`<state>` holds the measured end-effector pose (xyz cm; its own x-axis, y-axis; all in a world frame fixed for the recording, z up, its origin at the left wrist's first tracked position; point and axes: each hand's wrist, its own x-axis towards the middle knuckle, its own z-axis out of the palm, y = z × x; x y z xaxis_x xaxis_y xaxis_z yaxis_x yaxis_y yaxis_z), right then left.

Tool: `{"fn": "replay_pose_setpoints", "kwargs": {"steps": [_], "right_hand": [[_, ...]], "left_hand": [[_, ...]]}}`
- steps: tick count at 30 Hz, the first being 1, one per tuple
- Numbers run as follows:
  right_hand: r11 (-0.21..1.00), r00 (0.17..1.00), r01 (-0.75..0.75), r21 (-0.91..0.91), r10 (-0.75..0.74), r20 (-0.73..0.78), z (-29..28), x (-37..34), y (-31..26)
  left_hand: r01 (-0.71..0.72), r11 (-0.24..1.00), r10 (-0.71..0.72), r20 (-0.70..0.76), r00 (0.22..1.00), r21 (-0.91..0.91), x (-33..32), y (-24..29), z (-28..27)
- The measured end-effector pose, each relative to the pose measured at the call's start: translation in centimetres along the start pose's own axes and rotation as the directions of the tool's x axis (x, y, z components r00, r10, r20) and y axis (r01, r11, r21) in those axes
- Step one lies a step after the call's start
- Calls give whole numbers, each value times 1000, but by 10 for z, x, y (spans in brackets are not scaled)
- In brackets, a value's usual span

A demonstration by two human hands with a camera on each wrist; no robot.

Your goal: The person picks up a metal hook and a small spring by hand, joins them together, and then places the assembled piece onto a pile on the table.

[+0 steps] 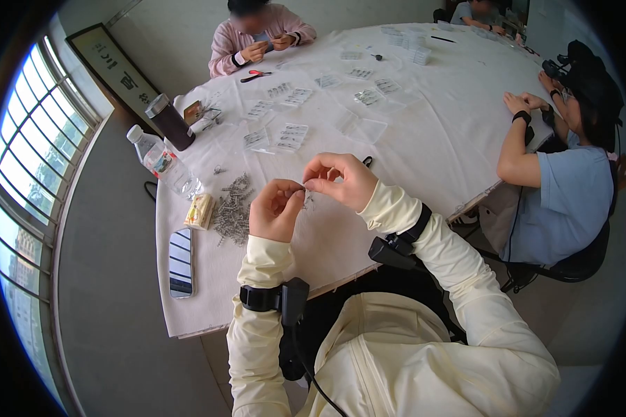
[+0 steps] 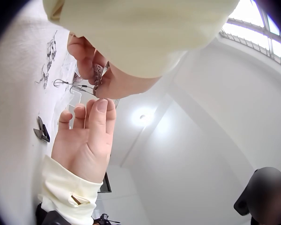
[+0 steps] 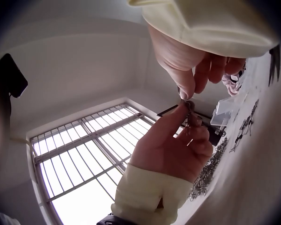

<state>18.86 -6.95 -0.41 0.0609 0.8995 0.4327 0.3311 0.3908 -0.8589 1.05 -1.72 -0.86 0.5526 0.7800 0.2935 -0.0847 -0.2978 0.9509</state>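
Pinching metal hooks [image 2: 98, 77] in our left hand [image 1: 275, 210], we grip a tiny piece [image 2: 116, 101] with our right hand [image 1: 346, 182], thumb to finger. A metal pile [image 1: 233, 212] lies on the worktop [image 1: 424, 139].

- You see large dark characters on a framed panel [image 1: 113, 67], too unclear for you to read.
- You cannot make out the print on the plastic bottle [image 1: 176, 178]'s red label [image 1: 163, 163].
- The small yellowish pack [image 1: 200, 211] shows you printing, also illegible.
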Motion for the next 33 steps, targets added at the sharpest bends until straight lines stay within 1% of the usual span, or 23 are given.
{"fn": "replay_pose_setpoints", "kwargs": {"steps": [8,11,15,17,18,20,23,25,30,33], "right_hand": [[994,995,100,-46,-100,3,1,0,3],[991,993,115,-75,-115,3,1,-1,-2],[994,996,88,-69,-90,-26,2,-1,-3],[998,999,38,-50,-40,-35,1,-2,-2],[998,999,39,-50,-40,-35,1,-2,-2],[998,1000,24,-59,-24,6,0,-2,-4],[996,999,32,-78,-33,-9,2,-3,-5],[996,999,37,-87,-38,-17,3,-3,-3],[993,998,43,-110,-47,-35,2,-2,-3],[990,996,71,-124,-77,-47,2,-3,-3]], "left_hand": [[22,1000,-22,33,999,-13,1,-1,-2],[30,999,-29,36,999,-17,1,0,-2],[18,1000,-18,20,1000,-24,2,0,-2],[11,1000,-11,12,1000,-23,2,1,-2],[10,999,-10,9,1000,-38,2,1,-2],[8,999,-8,5,1000,-52,2,1,-1],[13,999,-13,3,1000,-30,2,-4,-1],[3,999,-3,-2,1000,33,3,-7,-1],[21,999,-21,12,1000,34,2,-8,-1],[28,998,-29,14,999,52,1,-3,2]]}}
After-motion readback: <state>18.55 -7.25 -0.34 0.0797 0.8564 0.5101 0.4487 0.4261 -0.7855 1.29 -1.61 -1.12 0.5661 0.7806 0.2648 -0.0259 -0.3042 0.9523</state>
